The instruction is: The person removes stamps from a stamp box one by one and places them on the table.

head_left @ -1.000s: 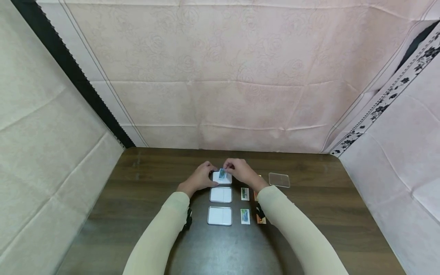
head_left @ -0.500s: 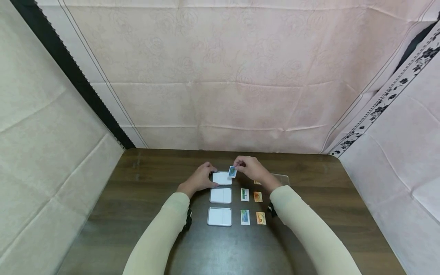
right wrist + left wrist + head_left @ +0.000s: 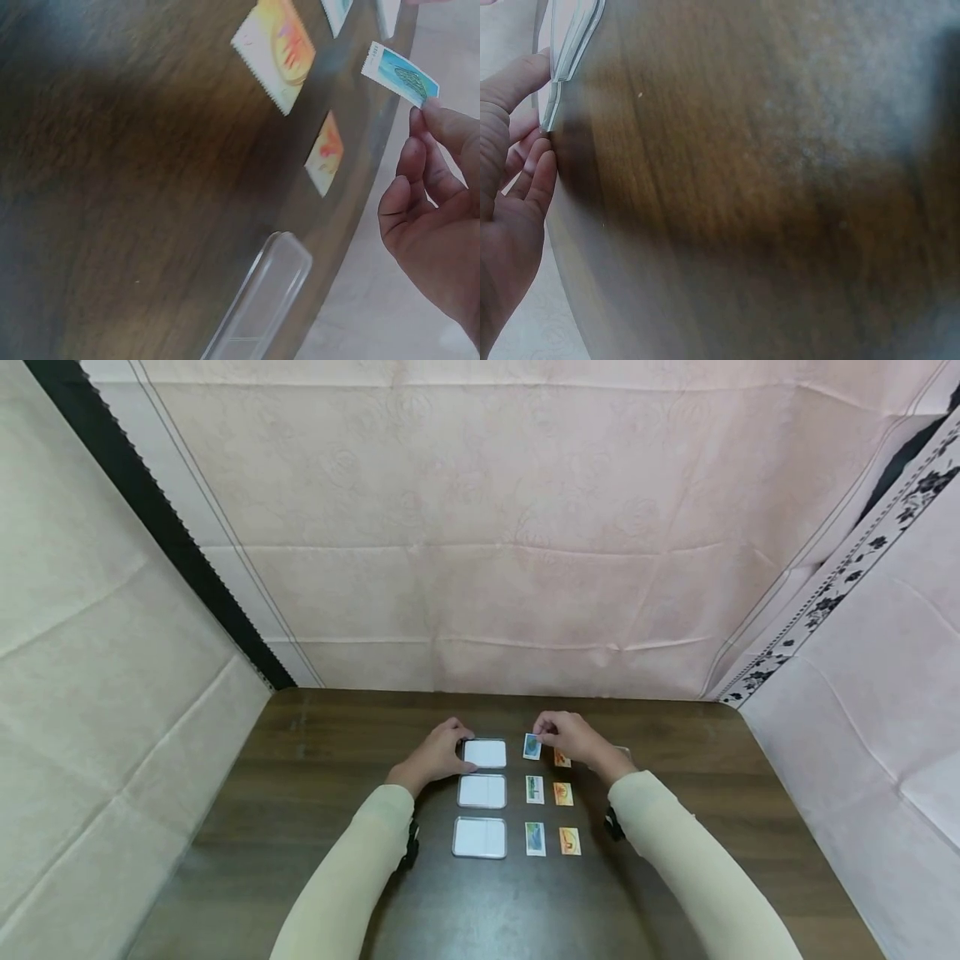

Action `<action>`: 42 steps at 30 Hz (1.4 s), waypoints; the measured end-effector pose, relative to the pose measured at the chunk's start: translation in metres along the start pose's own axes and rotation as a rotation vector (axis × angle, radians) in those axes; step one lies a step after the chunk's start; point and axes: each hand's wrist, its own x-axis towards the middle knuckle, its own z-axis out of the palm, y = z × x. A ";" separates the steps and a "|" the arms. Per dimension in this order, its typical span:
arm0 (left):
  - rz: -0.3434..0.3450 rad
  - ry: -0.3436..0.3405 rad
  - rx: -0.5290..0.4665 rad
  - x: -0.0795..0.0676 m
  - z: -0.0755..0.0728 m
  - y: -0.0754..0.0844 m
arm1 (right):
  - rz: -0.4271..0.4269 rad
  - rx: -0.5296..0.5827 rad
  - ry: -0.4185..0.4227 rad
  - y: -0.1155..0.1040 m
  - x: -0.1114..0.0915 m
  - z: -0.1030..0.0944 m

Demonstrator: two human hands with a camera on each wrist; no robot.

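My right hand (image 3: 573,737) pinches a blue postage stamp (image 3: 405,73) by one corner between thumb and finger; its perforated edge shows in the right wrist view. In the head view this stamp is just right of the farthest of three shallow clear plastic cases (image 3: 484,753) with white insides. My left hand (image 3: 438,750) holds that far case at its left side, thumb at the near corner and fingers at the far one. The left wrist view has the left fingertips (image 3: 541,161) at the clear rim of the case.
Two more cases, a middle one (image 3: 482,792) and a near one (image 3: 480,837), line up toward me. Right of them lie a green stamp (image 3: 535,790), a blue-green stamp (image 3: 536,839) and a column of orange stamps (image 3: 569,841). A clear lid (image 3: 259,300) lies beyond, partly behind my right hand.
My right hand has carried the blue stamp rightward from over the far case to beside it, above the stamp column. The left hand has kept its hold on the case.
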 end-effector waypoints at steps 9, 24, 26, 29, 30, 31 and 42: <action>-0.003 0.004 0.015 0.000 0.000 0.001 | 0.011 -0.040 0.008 0.009 0.001 0.004; 0.000 0.007 0.012 -0.002 0.000 0.002 | 0.016 -0.201 0.038 0.014 0.009 0.021; -0.001 0.007 0.011 -0.003 -0.001 0.003 | 0.022 -0.209 0.034 0.013 0.009 0.021; -0.008 0.006 0.013 -0.003 -0.001 0.003 | 0.036 -0.211 0.035 0.013 0.009 0.023; -0.009 0.006 0.013 -0.003 -0.001 0.003 | 0.038 -0.215 0.036 0.013 0.010 0.023; -0.012 0.006 0.013 -0.003 0.000 0.003 | 0.037 -0.225 0.037 0.013 0.010 0.024; -0.022 -0.001 0.007 -0.003 -0.001 0.004 | 0.047 -0.339 0.078 0.014 0.008 0.028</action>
